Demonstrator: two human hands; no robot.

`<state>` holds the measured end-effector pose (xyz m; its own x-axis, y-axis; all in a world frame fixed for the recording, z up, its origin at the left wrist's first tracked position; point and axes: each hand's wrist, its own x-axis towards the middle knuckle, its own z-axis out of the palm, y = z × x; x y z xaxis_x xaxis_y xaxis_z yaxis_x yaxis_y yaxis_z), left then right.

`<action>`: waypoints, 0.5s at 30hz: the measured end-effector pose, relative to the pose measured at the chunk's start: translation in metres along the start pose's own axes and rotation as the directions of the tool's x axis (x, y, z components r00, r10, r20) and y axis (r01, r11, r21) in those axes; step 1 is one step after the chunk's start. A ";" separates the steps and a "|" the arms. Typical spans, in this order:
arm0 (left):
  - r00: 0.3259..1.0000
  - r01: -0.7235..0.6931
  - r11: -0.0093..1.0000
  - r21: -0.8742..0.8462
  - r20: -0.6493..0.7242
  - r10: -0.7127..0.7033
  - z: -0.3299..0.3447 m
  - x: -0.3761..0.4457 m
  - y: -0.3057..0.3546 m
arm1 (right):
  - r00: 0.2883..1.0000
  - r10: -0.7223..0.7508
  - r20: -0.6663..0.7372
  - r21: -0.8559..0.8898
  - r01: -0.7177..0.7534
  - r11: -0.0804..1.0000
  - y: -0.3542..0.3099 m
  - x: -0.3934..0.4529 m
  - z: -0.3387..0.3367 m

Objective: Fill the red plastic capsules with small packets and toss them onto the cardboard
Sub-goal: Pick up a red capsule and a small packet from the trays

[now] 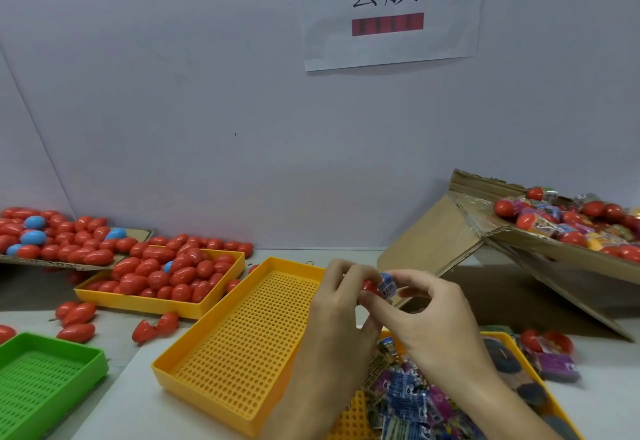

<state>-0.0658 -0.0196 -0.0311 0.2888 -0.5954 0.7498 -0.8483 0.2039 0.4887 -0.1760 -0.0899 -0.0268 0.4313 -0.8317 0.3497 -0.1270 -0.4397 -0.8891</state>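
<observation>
Red capsule (pixel 371 287) mostly behind fingers

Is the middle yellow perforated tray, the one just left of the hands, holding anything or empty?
Empty, as far as shows. The middle yellow tray shows only its bare perforated floor; the left hand hides its near right corner.

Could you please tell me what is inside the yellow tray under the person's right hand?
The yellow tray holds a heap of small packets, blue and purple ones among them. The right hand and forearm cover part of it.
</observation>
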 end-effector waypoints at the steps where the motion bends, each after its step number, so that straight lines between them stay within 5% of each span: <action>1: 0.999 0.044 0.998 -0.050 -0.010 -0.044 -0.001 0.000 0.001 | 1.000 -0.001 0.004 0.036 0.000 0.999 0.000 0.001 -0.002; 4: 0.951 0.302 0.882 -0.361 0.046 -0.306 -0.005 0.004 0.002 | 1.000 -0.013 0.027 0.159 0.009 0.987 0.000 0.003 -0.008; 7: 0.841 0.505 0.606 -0.614 0.193 -0.505 -0.009 0.007 0.003 | 0.997 -0.067 0.040 0.188 0.059 0.980 0.000 0.003 -0.010; 10: 0.767 0.527 0.295 -0.797 0.295 -0.570 -0.009 0.009 0.003 | 0.994 -0.104 0.030 0.180 0.097 0.979 0.001 0.003 -0.009; 15: 0.739 0.537 0.184 -0.823 0.355 -0.573 -0.010 0.010 0.004 | 0.994 -0.112 0.020 0.190 0.106 0.976 0.002 0.003 -0.009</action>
<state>-0.0614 -0.0168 -0.0169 0.5419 -0.8324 0.1159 0.3646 0.3571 0.8599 -0.1826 -0.0966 -0.0252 0.4608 -0.7704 0.4407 0.0910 -0.4529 -0.8869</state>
